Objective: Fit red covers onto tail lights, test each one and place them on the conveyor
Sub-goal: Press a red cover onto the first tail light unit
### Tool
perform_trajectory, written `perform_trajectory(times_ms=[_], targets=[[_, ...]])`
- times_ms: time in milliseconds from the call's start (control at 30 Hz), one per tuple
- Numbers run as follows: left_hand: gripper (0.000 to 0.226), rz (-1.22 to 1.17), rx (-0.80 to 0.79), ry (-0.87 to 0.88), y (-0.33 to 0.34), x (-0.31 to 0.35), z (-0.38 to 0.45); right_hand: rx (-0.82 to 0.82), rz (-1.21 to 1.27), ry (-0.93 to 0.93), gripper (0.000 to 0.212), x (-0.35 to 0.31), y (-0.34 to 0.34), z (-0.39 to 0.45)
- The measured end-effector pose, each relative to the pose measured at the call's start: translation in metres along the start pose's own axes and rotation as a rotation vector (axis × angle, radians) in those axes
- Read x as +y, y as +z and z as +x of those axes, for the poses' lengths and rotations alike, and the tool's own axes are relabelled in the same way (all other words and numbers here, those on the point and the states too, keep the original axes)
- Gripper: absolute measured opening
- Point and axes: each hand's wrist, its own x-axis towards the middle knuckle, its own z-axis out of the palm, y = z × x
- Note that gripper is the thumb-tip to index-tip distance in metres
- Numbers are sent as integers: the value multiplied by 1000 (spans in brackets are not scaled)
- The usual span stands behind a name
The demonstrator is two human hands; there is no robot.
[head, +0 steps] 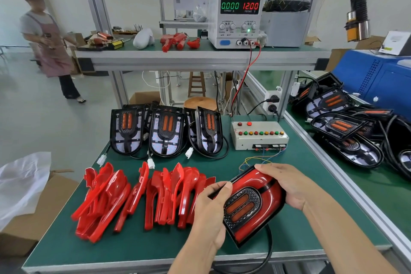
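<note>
**Both hands on a covered tail light, lower centre of the frame**

You've got the tail light [249,202] with its red cover [264,181] seated on it, tilted over the green bench [311,162] at lower centre. Your left hand [209,211] grips its near-left edge, thumb curled onto the rim, the other fingers hidden beneath. Your right hand [287,182] clamps the far-right end, fingers wrapped over the top of the red cover. A black cable [270,249] loops from under the light past the bench's front edge.

Just left of your hands, a heap of loose red covers [138,196] lies across the bench. Above them, mid-frame, three uncovered tail lights [166,131] lean upright in a row, white plugs dangling below. To their right sits the test box [259,137] with its coloured buttons, thin wires trailing toward your right hand. Up top, the power supply [236,19] reads 0.000 and 12.00. At right edge, more uncovered lights [342,127] pile on the conveyor [364,187]. Upper left, a person in an apron [47,42] stands on the floor.
</note>
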Motion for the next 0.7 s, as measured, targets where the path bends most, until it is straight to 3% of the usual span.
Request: perform_trajectory(times_ms=[267,500,700], targets=[[27,1,3,7,0,1,1,20,-6,-11,69,-2,3,-1],[31,-23,-6,4,-2,-2,1,10,3,-7,47,-2,4,-4],[31,-34,-13,1,-3,-2,4,27,-19,-15,52,0,5,-5]])
